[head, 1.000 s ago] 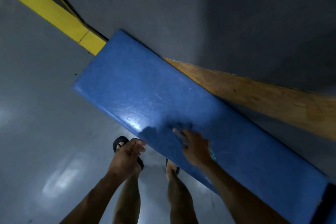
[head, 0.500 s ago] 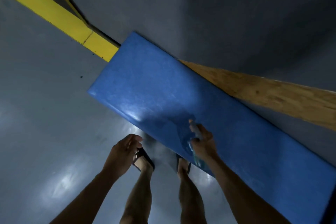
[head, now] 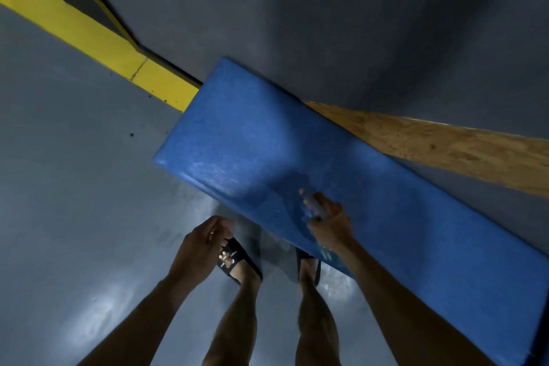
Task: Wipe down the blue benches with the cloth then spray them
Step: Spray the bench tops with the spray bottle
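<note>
bench [head: 341, 175]: blue, beside wall
right hand [head: 332, 224]: over bench front edge, gripping spray bottle [head: 312, 205]
left hand [head: 202, 246]: off bench, loosely curled, empty
risk: overspray wetting floor [head: 74, 187], slippery sandals [head: 237, 261]

Glossy grey floor [head: 74, 217] (yellow stripe [head: 89, 38]) meets dim grey wall [head: 356, 24].

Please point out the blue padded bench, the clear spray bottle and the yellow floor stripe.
Blue padded bench [head: 237, 128], head view: bare top surface near its left end.
Clear spray bottle [head: 312, 205], head view: upper body, above the gripping fingers.
Yellow floor stripe [head: 89, 36], head view: middle of the painted band.
</note>
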`<control>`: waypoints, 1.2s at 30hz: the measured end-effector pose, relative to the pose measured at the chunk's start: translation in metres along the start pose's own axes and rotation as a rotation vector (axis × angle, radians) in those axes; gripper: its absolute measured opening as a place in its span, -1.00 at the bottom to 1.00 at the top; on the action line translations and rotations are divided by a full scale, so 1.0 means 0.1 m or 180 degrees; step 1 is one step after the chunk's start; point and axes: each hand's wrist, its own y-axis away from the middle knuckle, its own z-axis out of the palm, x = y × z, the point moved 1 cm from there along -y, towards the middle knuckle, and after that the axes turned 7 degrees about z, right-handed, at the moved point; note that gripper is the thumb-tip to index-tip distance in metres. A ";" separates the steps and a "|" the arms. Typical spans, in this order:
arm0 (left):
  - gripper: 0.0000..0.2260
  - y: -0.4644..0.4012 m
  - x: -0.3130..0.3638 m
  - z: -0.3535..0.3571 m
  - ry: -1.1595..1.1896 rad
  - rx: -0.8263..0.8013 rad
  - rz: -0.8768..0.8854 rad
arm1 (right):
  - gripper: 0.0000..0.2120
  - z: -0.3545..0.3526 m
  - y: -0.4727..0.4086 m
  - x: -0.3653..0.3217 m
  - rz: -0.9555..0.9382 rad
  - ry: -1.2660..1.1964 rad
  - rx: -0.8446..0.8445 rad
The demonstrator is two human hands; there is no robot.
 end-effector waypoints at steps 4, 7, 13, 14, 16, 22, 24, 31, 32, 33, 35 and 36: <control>-0.75 0.01 -0.04 -0.15 0.0004 0.0045 -0.0023 | -0.48 0.41 0.35 -0.04 -0.0607 0.0478 -0.0243; -0.78 0.01 -0.08 -0.22 -0.0045 0.0077 -0.0041 | -0.65 0.57 0.48 -0.12 -0.0671 0.0600 -0.0297; -0.79 -0.02 -0.18 -0.28 -0.0128 0.0098 -0.0058 | -0.65 0.42 0.33 -0.28 -0.0243 -0.0375 -0.0018; -0.79 -0.03 -0.18 -0.28 -0.0148 0.0089 -0.0064 | -0.62 0.36 0.22 -0.30 -0.0213 -0.0610 0.0041; -0.78 -0.08 -0.16 -0.27 -0.0147 0.0064 -0.0058 | -0.57 0.19 -0.01 -0.36 -0.0250 -0.1018 0.0106; -0.78 -0.24 0.03 -0.27 -0.0083 0.0008 -0.0105 | -0.64 -0.39 -0.46 -0.61 -0.0339 -0.1446 0.0517; -0.77 -0.32 0.11 -0.29 -0.0061 0.0009 -0.0108 | -0.76 -0.46 -0.50 -0.66 -0.0411 -0.1136 0.0612; -0.75 -0.51 0.27 -0.39 -0.0012 0.0055 -0.0148 | -0.66 -0.04 -0.05 -0.68 -0.0569 0.0096 -0.0178; -0.75 -0.53 0.29 -0.41 0.0004 0.0071 -0.0160 | -0.61 0.08 0.05 -0.67 -0.0695 0.0392 -0.0444; -0.75 -0.54 0.31 -0.43 0.0007 0.0084 -0.0165 | -0.58 0.17 0.17 -0.68 -0.0826 0.0651 -0.0662; -0.76 -0.58 0.34 -0.49 -0.0031 0.0120 -0.0161 | -0.47 0.34 0.33 -0.70 -0.1076 0.0932 -0.0864; -0.76 -0.60 0.35 -0.52 -0.0053 0.0151 -0.0163 | -0.50 0.41 0.36 -0.70 -0.1124 0.0921 -0.0863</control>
